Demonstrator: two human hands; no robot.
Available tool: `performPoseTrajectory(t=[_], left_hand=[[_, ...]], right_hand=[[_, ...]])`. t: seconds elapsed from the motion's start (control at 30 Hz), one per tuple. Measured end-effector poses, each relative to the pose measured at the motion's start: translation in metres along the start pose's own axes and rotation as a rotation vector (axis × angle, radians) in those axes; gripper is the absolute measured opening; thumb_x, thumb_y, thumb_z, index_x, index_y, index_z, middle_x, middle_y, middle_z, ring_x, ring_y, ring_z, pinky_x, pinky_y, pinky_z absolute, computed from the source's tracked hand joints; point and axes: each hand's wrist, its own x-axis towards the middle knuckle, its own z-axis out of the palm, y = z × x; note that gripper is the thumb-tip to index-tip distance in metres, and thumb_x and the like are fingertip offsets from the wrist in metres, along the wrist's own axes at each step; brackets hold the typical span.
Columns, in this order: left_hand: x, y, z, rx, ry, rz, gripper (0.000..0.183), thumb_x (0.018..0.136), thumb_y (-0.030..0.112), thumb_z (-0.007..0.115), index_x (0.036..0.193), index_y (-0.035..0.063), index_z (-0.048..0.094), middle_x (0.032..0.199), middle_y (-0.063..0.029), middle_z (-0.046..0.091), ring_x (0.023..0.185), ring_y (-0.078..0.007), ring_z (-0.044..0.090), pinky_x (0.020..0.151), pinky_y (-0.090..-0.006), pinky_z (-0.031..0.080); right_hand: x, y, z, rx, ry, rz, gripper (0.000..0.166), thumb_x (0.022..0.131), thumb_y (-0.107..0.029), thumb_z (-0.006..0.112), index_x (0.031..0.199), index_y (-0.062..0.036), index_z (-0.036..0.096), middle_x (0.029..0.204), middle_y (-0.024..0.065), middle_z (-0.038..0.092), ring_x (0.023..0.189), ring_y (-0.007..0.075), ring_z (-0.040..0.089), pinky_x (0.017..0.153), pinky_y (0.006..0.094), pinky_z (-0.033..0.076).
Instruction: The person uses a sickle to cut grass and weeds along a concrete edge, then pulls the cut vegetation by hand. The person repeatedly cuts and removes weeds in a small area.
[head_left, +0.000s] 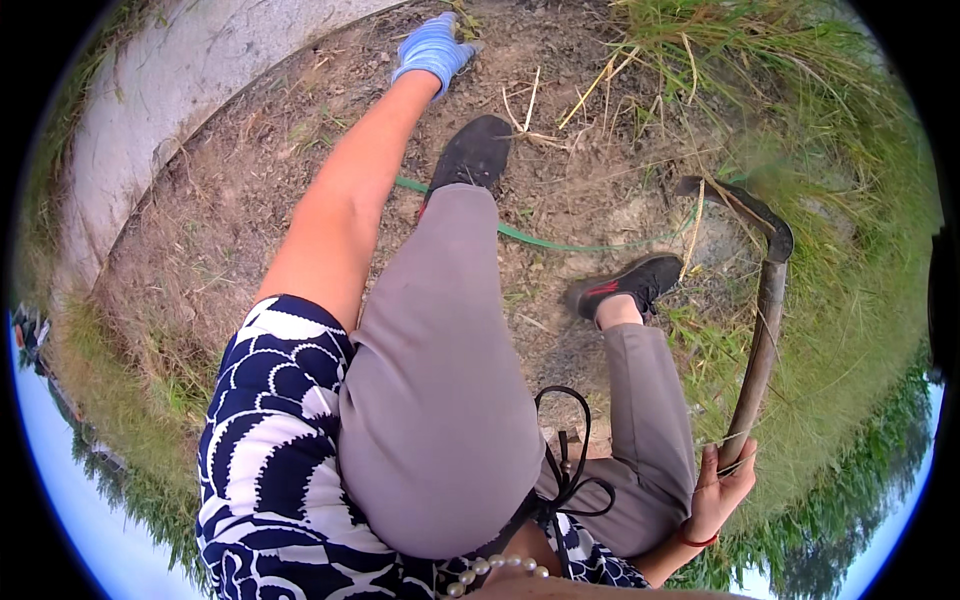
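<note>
My left hand (433, 54), in a light blue knitted glove, reaches far forward to the bare soil near the concrete edge. A small tuft of weed (469, 24) is right beside its fingertips; whether the fingers hold any of it cannot be made out. At my right side, my bare right hand (721, 491) is wrapped around the lower end of the wooden handle of a sickle (759, 360). The sickle's dark, curved blade (757, 214) points up and to the left, over dry stalks and grass. A dry straw (697, 225) hangs across the blade.
A concrete strip (150, 97) curves along the left. Taller grass (825, 135) grows at the right. A green strap (555, 244) lies on the soil (315, 150) between my dark shoes (472, 154). Dry straws (532, 112) are scattered in front.
</note>
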Motion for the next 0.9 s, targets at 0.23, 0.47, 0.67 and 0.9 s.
performPoseTrajectory(t=[0.23,0.47,0.67,0.9], left_hand=[[0.015,-0.014,0.022,-0.03,0.034,0.061,0.039,0.077,0.03,0.063,0.109,0.0079,0.058,0.105,-0.0168,0.058,0.097,-0.029,0.056,0.082,-0.0376,0.045],[0.012,-0.045,0.024,-0.427,0.008,0.024,0.026,0.085,0.021,0.054,0.106,0.0067,0.059,0.081,-0.0137,0.062,0.069,-0.0205,0.056,0.068,-0.0327,0.045],[-0.01,-0.044,0.008,-0.426,-0.015,-0.071,0.029,0.084,0.017,0.051,0.109,0.0029,0.056,0.096,-0.02,0.062,0.088,-0.0323,0.06,0.076,-0.0372,0.046],[-0.147,-0.147,-0.026,-0.541,0.056,-0.378,0.031,0.087,0.02,0.052,0.112,0.0017,0.054,0.092,-0.0155,0.063,0.078,-0.0202,0.058,0.072,-0.0316,0.045]], right_hand=[[-0.002,-0.006,-0.002,-0.043,-0.002,-0.011,0.024,0.08,-0.014,0.061,0.077,-0.002,0.041,0.059,0.0052,0.035,0.055,0.0145,0.031,0.05,0.0261,0.031],[-0.015,-0.007,0.002,-0.043,0.014,-0.076,0.02,0.079,-0.012,0.062,0.081,-0.0003,0.045,0.059,0.0058,0.038,0.054,0.0143,0.033,0.05,0.0254,0.032],[-0.027,-0.008,0.004,-0.059,0.029,-0.04,0.019,0.078,-0.009,0.062,0.085,0.0009,0.048,0.059,0.0053,0.039,0.054,0.0124,0.034,0.05,0.0242,0.033],[-0.039,-0.02,-0.002,-0.052,0.019,-0.133,0.019,0.078,-0.008,0.062,0.081,-0.0004,0.045,0.057,0.0045,0.037,0.053,0.0117,0.032,0.048,0.0236,0.03]])
